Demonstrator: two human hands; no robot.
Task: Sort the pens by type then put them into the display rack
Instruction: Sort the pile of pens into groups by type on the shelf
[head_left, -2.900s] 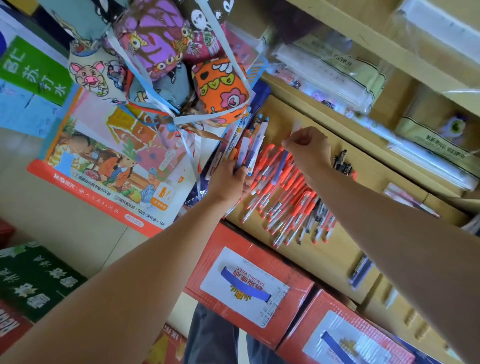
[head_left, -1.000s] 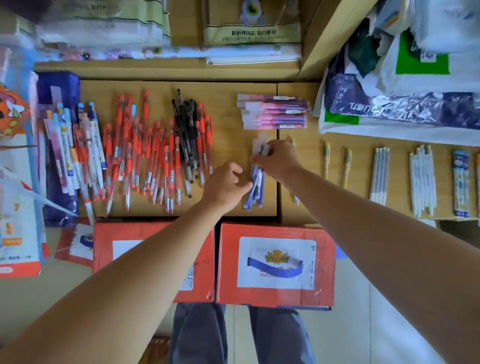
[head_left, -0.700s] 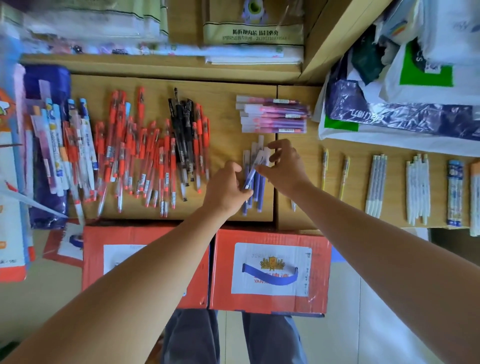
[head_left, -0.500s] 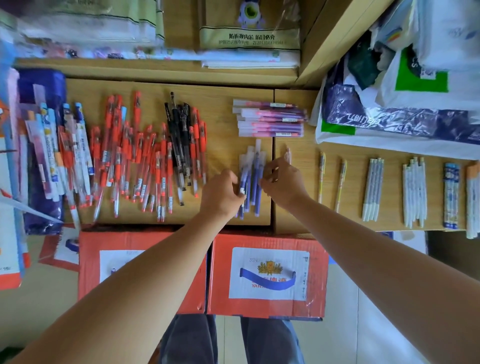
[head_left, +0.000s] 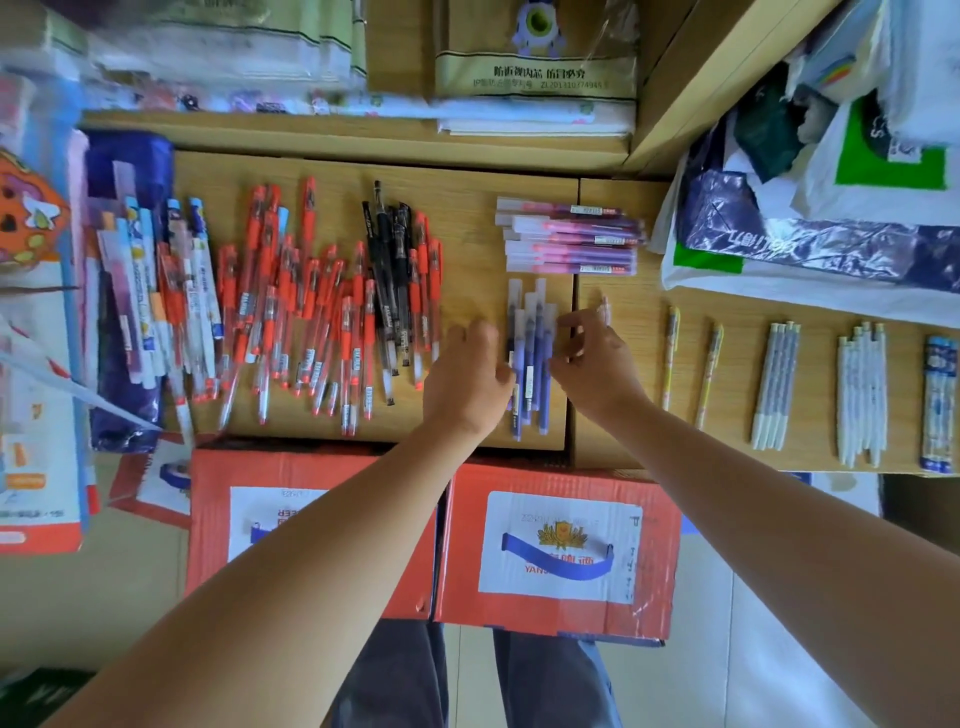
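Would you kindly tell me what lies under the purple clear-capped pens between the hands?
The light wooden counter board shows under the purple clear-capped pens; the left hand and right hand hide their edges.

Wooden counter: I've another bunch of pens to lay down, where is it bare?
Bare wood lies between the black pens and the pink pen stack, and between the right hand and the yellow pens. A thin strip runs along the far edge beyond the red pens. Crowded: the left end and around the purple pens.
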